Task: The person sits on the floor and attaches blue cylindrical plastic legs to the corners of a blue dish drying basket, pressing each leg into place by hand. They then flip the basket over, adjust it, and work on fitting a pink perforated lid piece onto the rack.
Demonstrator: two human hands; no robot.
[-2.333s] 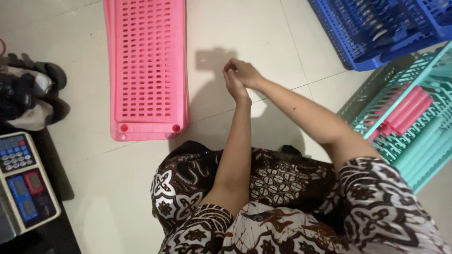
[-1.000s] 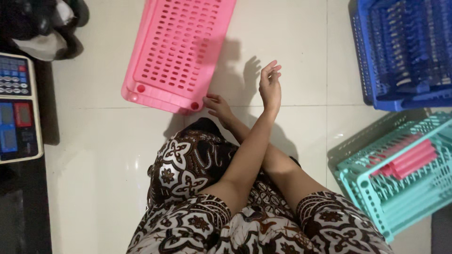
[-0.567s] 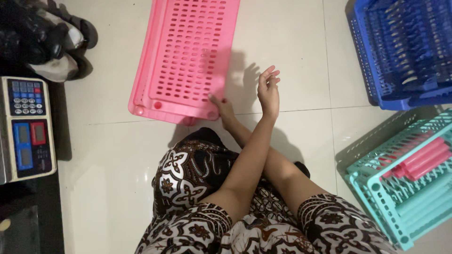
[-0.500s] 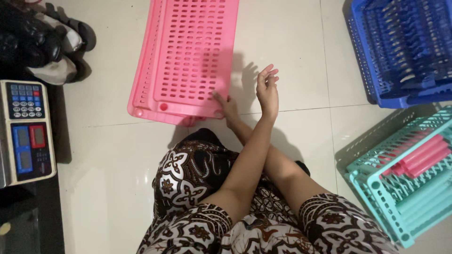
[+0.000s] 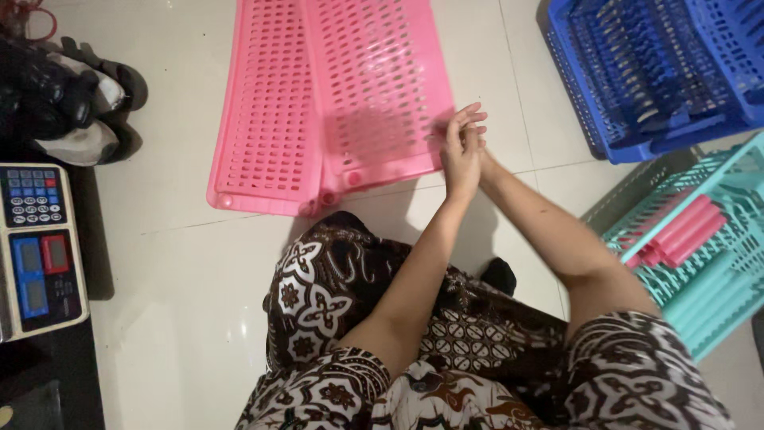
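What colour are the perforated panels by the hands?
Pink, both perforated panels, seen clearly in the head view.

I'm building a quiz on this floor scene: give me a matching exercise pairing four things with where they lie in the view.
Things:
1. pink perforated plastic panels
2. blue slotted plastic crate
3. teal plastic basket holding pink tubes
4. grey weighing scale with a keypad

Places:
A. left edge, below the dark shoes
B. top right corner
C. top middle, beside the joined hands
D. right edge, under the blue crate

Pairs: 1-C, 2-B, 3-D, 4-A

The left hand and right hand press together at the panels' right edge.
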